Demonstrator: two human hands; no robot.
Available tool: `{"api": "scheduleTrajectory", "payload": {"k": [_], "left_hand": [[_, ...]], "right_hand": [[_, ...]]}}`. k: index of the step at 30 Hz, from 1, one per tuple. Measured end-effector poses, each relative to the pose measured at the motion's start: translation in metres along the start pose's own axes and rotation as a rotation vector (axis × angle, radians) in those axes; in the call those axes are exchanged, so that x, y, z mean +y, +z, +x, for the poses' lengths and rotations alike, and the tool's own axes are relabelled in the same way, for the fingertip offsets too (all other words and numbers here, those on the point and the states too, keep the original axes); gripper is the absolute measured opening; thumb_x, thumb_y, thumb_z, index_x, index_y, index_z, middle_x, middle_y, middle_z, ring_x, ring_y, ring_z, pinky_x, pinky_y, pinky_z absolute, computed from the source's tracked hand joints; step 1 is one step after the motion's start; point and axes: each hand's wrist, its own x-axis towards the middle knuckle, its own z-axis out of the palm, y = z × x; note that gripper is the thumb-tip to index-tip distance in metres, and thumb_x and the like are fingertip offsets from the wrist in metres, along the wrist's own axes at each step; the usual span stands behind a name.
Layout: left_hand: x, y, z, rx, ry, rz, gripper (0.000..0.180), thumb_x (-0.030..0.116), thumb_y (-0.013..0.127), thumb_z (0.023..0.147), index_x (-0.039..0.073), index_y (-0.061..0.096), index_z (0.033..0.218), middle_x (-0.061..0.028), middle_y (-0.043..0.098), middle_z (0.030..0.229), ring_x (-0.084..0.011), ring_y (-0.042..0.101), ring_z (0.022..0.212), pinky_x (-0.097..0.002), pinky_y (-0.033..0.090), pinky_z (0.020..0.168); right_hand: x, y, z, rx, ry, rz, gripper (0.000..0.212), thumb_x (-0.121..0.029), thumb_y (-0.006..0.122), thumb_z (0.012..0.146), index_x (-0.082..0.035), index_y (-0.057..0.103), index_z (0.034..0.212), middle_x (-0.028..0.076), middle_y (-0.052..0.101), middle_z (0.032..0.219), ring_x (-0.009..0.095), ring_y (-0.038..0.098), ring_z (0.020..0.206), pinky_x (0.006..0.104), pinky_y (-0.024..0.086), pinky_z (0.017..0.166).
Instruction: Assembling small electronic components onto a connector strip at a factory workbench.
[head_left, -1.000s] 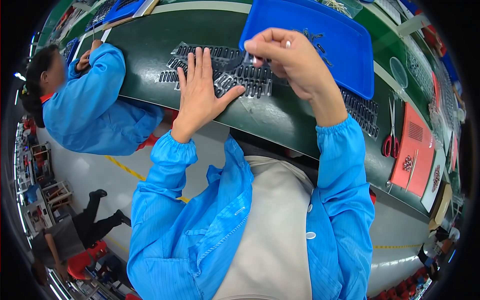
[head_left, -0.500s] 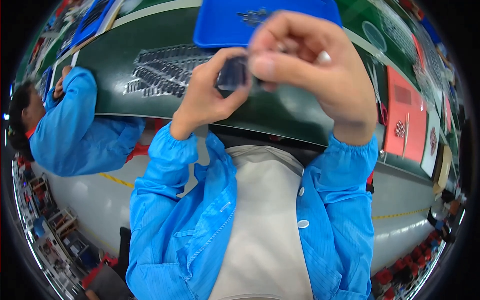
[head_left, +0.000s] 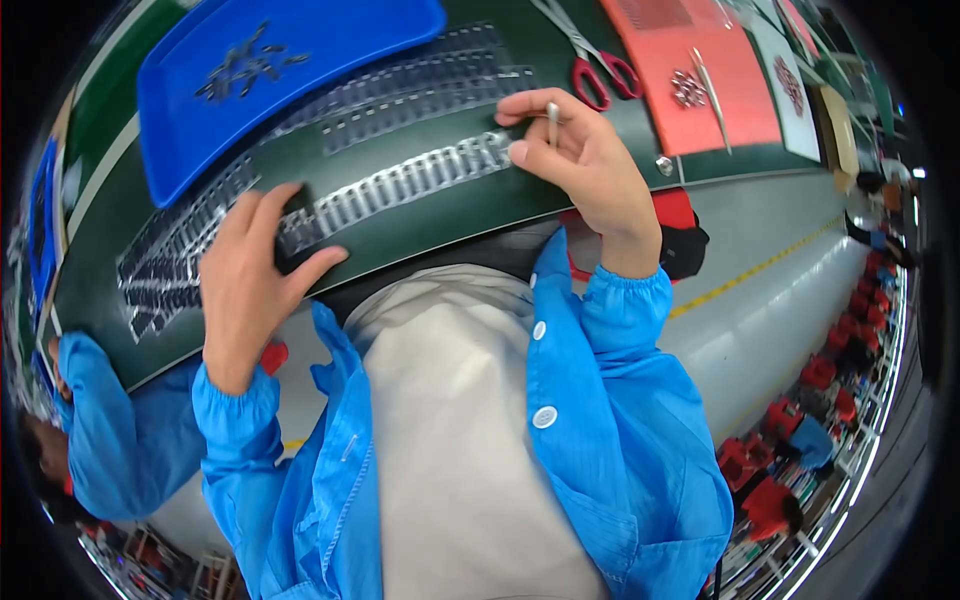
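A long clear strip with a row of small dark parts (head_left: 400, 190) lies slantwise on the green table between my hands. At its left end is my left hand (head_left: 245, 270), thumb and fingers spread, with nothing visibly gripped. By the strip's right end is my right hand (head_left: 590, 170); its thumb and forefinger stand apart close to that end, and I cannot tell whether they touch it. A white stick like a cotton swab (head_left: 553, 122) is tucked in the right hand's curled fingers. More such strips (head_left: 400, 90) lie behind, others (head_left: 170, 255) to the left.
A blue tray (head_left: 165, 150) holding small dark pieces (head_left: 245, 65) sits at the back left. Red-handled scissors (head_left: 590, 75) lie beyond my right hand, beside a pink mat (head_left: 740, 110) with small metal parts (head_left: 688, 88) and a white rod (head_left: 712, 95). A blue-sleeved person (head_left: 110, 430) sits at the left.
My hands were together in front of the blue tray, the left around a dark, shiny translucent piece. They have lowered and parted over the strip, the left now spread. The view has swung right.
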Motion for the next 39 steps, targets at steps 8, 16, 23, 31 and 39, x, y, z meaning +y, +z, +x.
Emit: {"api": "scheduleTrajectory", "payload": {"k": [8,16,23,31,39], "left_hand": [[0.012,0.033,-0.017,0.215,0.155,-0.062,0.062,0.018,0.095,0.075,0.004,0.071,0.132,-0.0159,0.067,0.135,-0.0384,0.062,0.125,-0.0487,0.049,0.106],[0.059,0.066,0.013,0.202,0.293,-0.236,0.057,0.018,0.091,0.078,0.005,0.073,0.13,-0.0132,0.067,0.138,-0.037,0.061,0.13,-0.0502,0.048,0.108],[0.063,0.07,0.022,0.128,0.337,-0.184,0.055,0.022,0.089,0.08,0.005,0.073,0.13,-0.0112,0.067,0.138,-0.0364,0.061,0.13,-0.0504,0.05,0.108],[0.061,0.074,0.022,0.133,0.331,-0.208,0.055,0.023,0.089,0.08,0.005,0.074,0.129,-0.0099,0.068,0.137,-0.0353,0.061,0.13,-0.0495,0.051,0.106],[0.059,0.074,0.02,0.14,0.336,-0.22,0.053,0.023,0.089,0.08,0.005,0.074,0.128,-0.0092,0.068,0.137,-0.0345,0.061,0.13,-0.0488,0.052,0.105]], "right_hand": [[0.0,-0.006,0.006,-0.008,-0.103,0.662,0.044,-0.019,0.046,0.115,0.017,0.06,0.138,0.027,0.067,0.135,0.018,0.064,0.11,0.0304,0.053,0.094],[-0.008,0.011,0.01,-0.071,-0.237,0.359,0.046,-0.026,0.05,0.117,0.013,0.065,0.136,0.022,0.07,0.132,0.018,0.063,0.111,0.0308,0.052,0.095],[-0.011,0.008,0.013,-0.156,-0.212,0.381,0.046,-0.027,0.054,0.116,0.011,0.065,0.139,0.013,0.072,0.118,0.014,0.065,0.103,0.0284,0.054,0.09],[-0.005,0.007,0.017,-0.125,-0.159,0.48,0.043,-0.027,0.057,0.115,0.009,0.068,0.134,0.011,0.074,0.105,0.013,0.071,0.091,0.0282,0.059,0.08],[-0.002,0.018,0.022,-0.089,-0.193,0.473,0.032,-0.02,0.069,0.108,0.006,0.072,0.126,0.012,0.076,0.101,0.014,0.073,0.084,0.0277,0.06,0.075]]}}
